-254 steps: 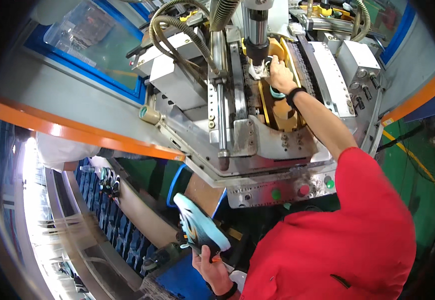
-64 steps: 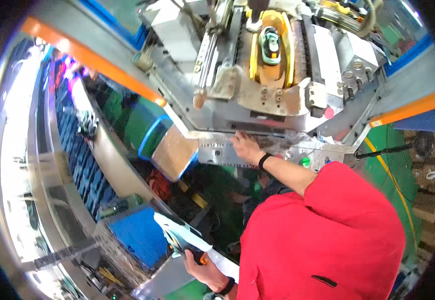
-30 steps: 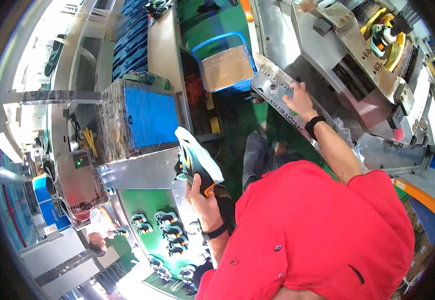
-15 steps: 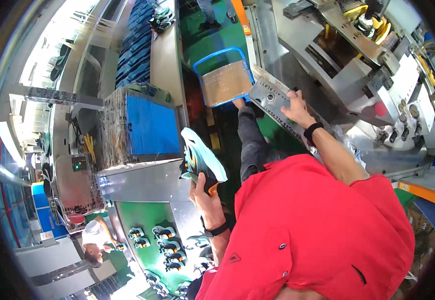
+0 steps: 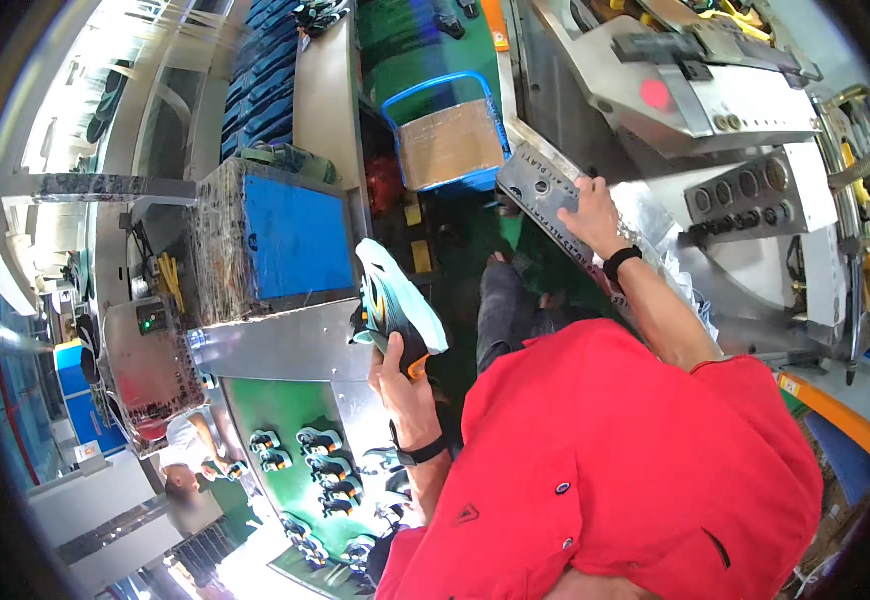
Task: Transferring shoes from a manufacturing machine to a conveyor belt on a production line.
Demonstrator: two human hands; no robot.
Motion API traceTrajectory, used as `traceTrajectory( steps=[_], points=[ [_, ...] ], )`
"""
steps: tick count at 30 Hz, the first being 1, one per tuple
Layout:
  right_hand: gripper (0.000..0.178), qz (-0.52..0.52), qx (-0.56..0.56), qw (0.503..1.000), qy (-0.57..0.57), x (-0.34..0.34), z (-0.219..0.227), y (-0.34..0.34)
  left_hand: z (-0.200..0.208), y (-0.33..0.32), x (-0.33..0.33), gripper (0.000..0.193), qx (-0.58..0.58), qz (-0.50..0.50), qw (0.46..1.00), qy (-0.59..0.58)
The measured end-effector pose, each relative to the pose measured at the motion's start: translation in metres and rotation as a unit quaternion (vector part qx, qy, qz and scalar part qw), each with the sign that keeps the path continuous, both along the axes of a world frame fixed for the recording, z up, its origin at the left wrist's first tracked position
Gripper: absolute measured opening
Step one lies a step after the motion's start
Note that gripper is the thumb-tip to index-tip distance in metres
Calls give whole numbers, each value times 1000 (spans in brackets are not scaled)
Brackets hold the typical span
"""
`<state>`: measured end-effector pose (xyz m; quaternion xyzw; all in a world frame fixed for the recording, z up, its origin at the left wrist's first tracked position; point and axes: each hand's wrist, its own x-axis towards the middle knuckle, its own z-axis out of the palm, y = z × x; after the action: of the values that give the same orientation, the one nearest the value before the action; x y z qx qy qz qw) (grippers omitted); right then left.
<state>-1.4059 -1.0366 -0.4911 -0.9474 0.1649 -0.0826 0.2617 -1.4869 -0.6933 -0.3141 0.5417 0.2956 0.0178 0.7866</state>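
My left hand (image 5: pixel 407 395) is closed around the dark heel end of a sports shoe (image 5: pixel 393 300). The shoe has a pale blue sole, a dark upper and orange accents, and its toe points up and away from me. It is held in the air beside a metal bench edge. To the right, my right hand (image 5: pixel 595 215) has its fingers spread at the edge of a long grey metal panel (image 5: pixel 558 203). Whether the fingertips press on the panel is hard to tell. No object shows in that hand.
A blue-framed cart (image 5: pixel 450 145) with a brown board stands ahead. Left are a blue-faced box (image 5: pixel 305 243) and a green conveyor (image 5: pixel 290 400) carrying several shoes. A machine with a red button (image 5: pixel 655 95) and a gauge panel (image 5: pixel 745 195) stands right. Another person (image 5: pixel 190 455) works at lower left.
The view has shifted, and the machine with the red button now appears higher and farther left. My legs have moved. Both hands keep nearly the same pose, the left still holding the shoe.
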Motion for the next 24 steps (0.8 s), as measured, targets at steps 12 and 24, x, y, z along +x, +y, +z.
traceTrajectory(
  steps=[12, 24],
  points=[
    [52, 27, -14, 999, 12, -1, 0, 4, -23, 11, -5, 42, 3, 0, 999, -43],
    [49, 31, -9, 999, -14, 8, -3, -12, -6, 2, -7, 40, -10, 34, 999, -5]
  ],
)
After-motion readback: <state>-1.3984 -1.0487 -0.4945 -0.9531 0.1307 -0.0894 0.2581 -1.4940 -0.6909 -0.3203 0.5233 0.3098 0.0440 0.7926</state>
